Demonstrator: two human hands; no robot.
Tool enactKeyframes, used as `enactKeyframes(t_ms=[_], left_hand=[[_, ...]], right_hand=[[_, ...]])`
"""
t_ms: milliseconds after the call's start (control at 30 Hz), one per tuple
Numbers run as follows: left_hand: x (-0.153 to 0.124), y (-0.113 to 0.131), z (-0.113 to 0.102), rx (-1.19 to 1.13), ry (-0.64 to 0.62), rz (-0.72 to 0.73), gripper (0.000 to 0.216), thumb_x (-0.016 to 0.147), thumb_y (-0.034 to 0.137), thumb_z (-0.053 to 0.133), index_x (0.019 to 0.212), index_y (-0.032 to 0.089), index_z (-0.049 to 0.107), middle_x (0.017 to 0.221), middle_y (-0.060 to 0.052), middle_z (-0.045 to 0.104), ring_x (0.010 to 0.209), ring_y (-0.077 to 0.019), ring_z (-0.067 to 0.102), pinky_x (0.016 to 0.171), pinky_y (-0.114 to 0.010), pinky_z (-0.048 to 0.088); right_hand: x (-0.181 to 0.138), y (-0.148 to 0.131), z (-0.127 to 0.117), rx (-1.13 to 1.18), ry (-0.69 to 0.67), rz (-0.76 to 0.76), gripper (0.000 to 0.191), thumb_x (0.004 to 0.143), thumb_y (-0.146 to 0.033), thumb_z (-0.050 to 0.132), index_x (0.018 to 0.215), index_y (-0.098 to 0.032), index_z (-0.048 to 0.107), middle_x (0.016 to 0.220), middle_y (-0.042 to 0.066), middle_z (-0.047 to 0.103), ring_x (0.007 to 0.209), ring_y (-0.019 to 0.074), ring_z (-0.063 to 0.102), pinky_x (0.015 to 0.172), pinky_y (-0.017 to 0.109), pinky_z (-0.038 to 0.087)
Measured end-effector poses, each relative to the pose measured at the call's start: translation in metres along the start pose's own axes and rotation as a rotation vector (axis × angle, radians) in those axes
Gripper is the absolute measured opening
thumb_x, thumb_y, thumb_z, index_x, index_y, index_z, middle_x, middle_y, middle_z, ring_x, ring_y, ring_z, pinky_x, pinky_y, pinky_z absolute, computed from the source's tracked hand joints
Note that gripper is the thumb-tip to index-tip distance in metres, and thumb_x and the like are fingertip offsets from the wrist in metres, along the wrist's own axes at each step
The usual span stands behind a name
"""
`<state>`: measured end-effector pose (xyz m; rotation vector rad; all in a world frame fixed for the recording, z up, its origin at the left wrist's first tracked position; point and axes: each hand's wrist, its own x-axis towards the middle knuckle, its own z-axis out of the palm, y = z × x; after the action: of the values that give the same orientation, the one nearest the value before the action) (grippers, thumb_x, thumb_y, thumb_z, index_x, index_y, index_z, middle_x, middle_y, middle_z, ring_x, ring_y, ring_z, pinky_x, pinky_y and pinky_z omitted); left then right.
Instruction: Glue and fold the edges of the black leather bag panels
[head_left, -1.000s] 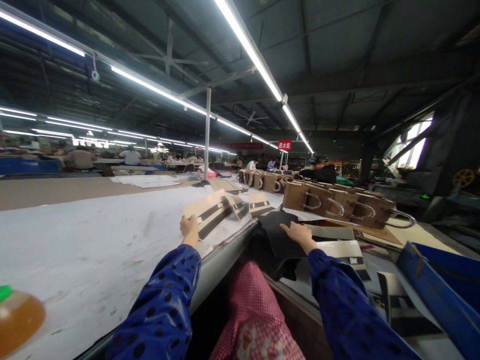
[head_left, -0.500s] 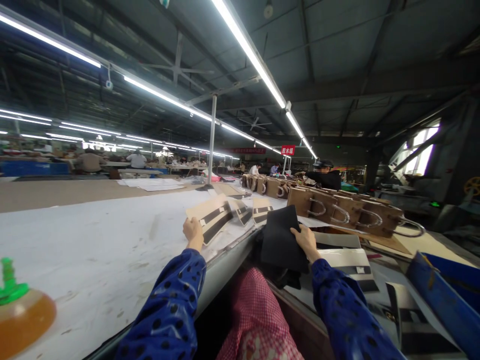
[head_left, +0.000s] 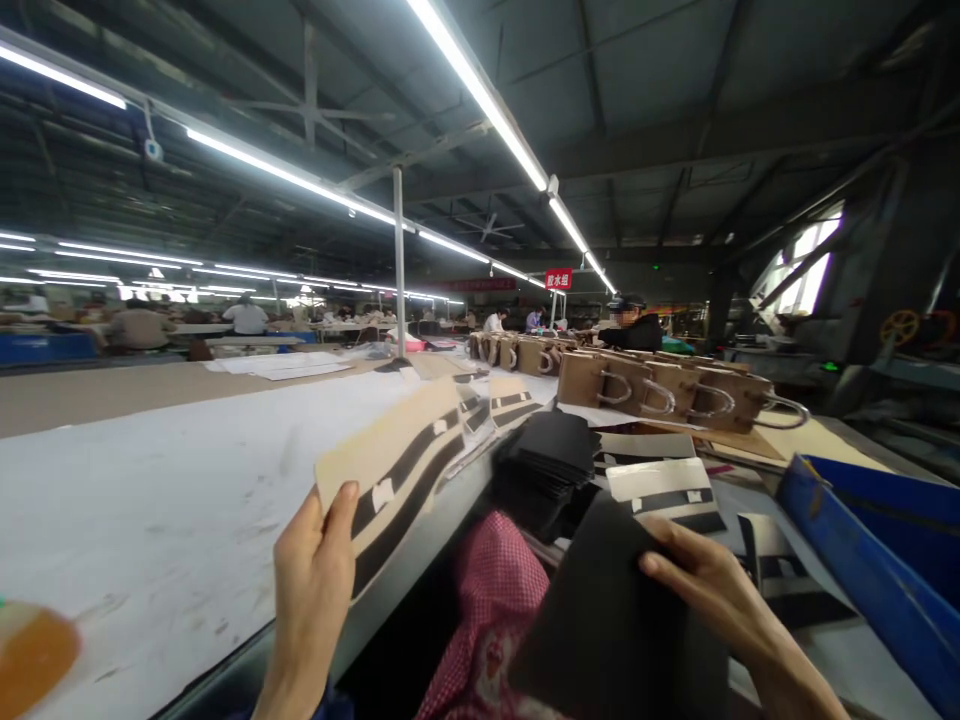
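Observation:
My left hand (head_left: 319, 560) pinches the near end of a cream panel (head_left: 397, 440) with dark strips and small white patches, lifted above the white table edge. In my right hand (head_left: 712, 580) is a flat black sheet (head_left: 600, 610), gripped at its upper right edge and hanging over my lap. Behind it lies a stack of black sheets (head_left: 551, 450). More striped cream panels (head_left: 667, 480) rest to the right of the stack, and another striped panel (head_left: 514, 397) lies on the table ahead.
Brown bags with handles (head_left: 660, 390) stand in a row at the back right. A blue bin (head_left: 877, 560) sits at right. A bottle of amber liquid (head_left: 34, 645) stands on the white-covered table (head_left: 187, 510) at left. Several people are farther off.
Both hands have come nearer to me. The left has lifted the striped panel off the table; the right has drawn the black sheet away from the stack. The view has shifted slightly.

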<state>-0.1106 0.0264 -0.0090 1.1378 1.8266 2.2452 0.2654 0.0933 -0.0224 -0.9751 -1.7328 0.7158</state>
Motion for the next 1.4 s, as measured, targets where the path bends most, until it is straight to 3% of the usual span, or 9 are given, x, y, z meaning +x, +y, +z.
enactKeyframes(t_ms=[100, 200, 300, 367, 500, 733, 933, 1167, 1400], left_hand=[[-0.043, -0.002, -0.018, -0.016, -0.348, -0.079, 0.042, 0.085, 0.058, 0.062, 0.091, 0.018, 0.074, 0.081, -0.003, 0.075, 0.082, -0.0255, 0.068, 0.073, -0.029, 0.053], [-0.073, -0.007, -0.011, -0.115, -0.789, -0.21, 0.042, 0.094, 0.052, 0.053, 0.105, 0.016, 0.073, 0.096, -0.006, 0.077, 0.094, -0.0269, 0.068, 0.085, -0.031, 0.052], [-0.088, -0.005, 0.003, -0.305, -1.0, -0.293, 0.04, 0.099, 0.044, 0.049, 0.12, 0.016, 0.069, 0.109, -0.006, 0.076, 0.103, -0.0266, 0.066, 0.092, -0.033, 0.05], [-0.092, 0.001, 0.007, -0.383, -1.0, -0.327, 0.038, 0.099, 0.038, 0.05, 0.125, 0.016, 0.067, 0.113, -0.006, 0.075, 0.108, -0.0262, 0.065, 0.096, -0.033, 0.049], [-0.094, 0.013, 0.005, -0.386, -0.98, -0.382, 0.037, 0.095, 0.022, 0.055, 0.13, 0.019, 0.063, 0.126, -0.005, 0.07, 0.116, -0.0248, 0.062, 0.102, -0.033, 0.047], [-0.094, 0.019, 0.004, -0.427, -0.965, -0.553, 0.032, 0.095, 0.028, 0.057, 0.126, 0.023, 0.064, 0.114, -0.003, 0.075, 0.111, -0.0249, 0.066, 0.097, -0.033, 0.051], [-0.094, 0.026, -0.001, -0.42, -0.938, -0.505, 0.032, 0.096, 0.037, 0.059, 0.124, 0.023, 0.067, 0.123, -0.004, 0.072, 0.12, -0.0261, 0.063, 0.106, -0.034, 0.047], [-0.097, 0.032, -0.013, -0.449, -1.014, -0.446, 0.035, 0.1, 0.032, 0.055, 0.134, 0.036, 0.062, 0.122, 0.002, 0.072, 0.121, -0.0193, 0.063, 0.103, -0.026, 0.048], [-0.099, 0.05, -0.014, -0.535, -1.075, -0.493, 0.036, 0.098, 0.039, 0.057, 0.131, 0.029, 0.066, 0.113, -0.002, 0.076, 0.107, -0.0212, 0.07, 0.093, -0.028, 0.055]], right_hand=[[-0.039, -0.007, 0.01, -0.155, -0.101, -0.101, 0.027, 0.08, -0.048, 0.075, 0.086, -0.022, 0.074, 0.081, 0.003, 0.074, 0.073, 0.0203, 0.07, 0.063, 0.023, 0.057], [-0.062, -0.016, 0.033, -0.281, -0.175, -0.228, 0.013, 0.086, -0.037, 0.072, 0.085, -0.025, 0.07, 0.078, -0.001, 0.073, 0.067, 0.0155, 0.071, 0.059, 0.016, 0.055], [-0.07, -0.029, 0.059, -0.273, -0.227, -0.399, 0.011, 0.093, -0.026, 0.064, 0.082, -0.024, 0.06, 0.073, -0.005, 0.067, 0.062, 0.0104, 0.066, 0.06, 0.014, 0.054], [-0.07, -0.038, 0.072, -0.288, -0.176, -0.518, 0.005, 0.095, -0.019, 0.06, 0.094, -0.024, 0.059, 0.083, -0.003, 0.069, 0.071, 0.0104, 0.068, 0.069, 0.015, 0.055], [-0.066, -0.048, 0.086, -0.391, -0.146, -0.694, 0.028, 0.098, -0.009, 0.049, 0.12, -0.022, 0.059, 0.093, 0.003, 0.068, 0.079, 0.0116, 0.068, 0.072, 0.018, 0.055], [-0.052, -0.05, 0.093, -0.384, -0.117, -0.715, 0.031, 0.095, -0.002, 0.046, 0.104, -0.021, 0.068, 0.097, 0.005, 0.063, 0.087, 0.0134, 0.065, 0.073, 0.023, 0.054], [-0.04, -0.054, 0.101, -0.338, -0.161, -0.772, 0.013, 0.098, -0.019, 0.058, 0.107, -0.019, 0.067, 0.083, 0.001, 0.062, 0.069, 0.0111, 0.062, 0.06, 0.022, 0.05], [-0.046, -0.061, 0.105, -0.372, 0.012, -0.846, 0.027, 0.095, -0.005, 0.059, 0.117, -0.019, 0.068, 0.084, 0.0, 0.063, 0.073, 0.0089, 0.062, 0.067, 0.02, 0.051], [-0.049, -0.067, 0.102, -0.4, 0.073, -0.831, 0.043, 0.09, -0.001, 0.061, 0.123, -0.026, 0.069, 0.085, 0.001, 0.067, 0.073, 0.012, 0.065, 0.064, 0.023, 0.053]])
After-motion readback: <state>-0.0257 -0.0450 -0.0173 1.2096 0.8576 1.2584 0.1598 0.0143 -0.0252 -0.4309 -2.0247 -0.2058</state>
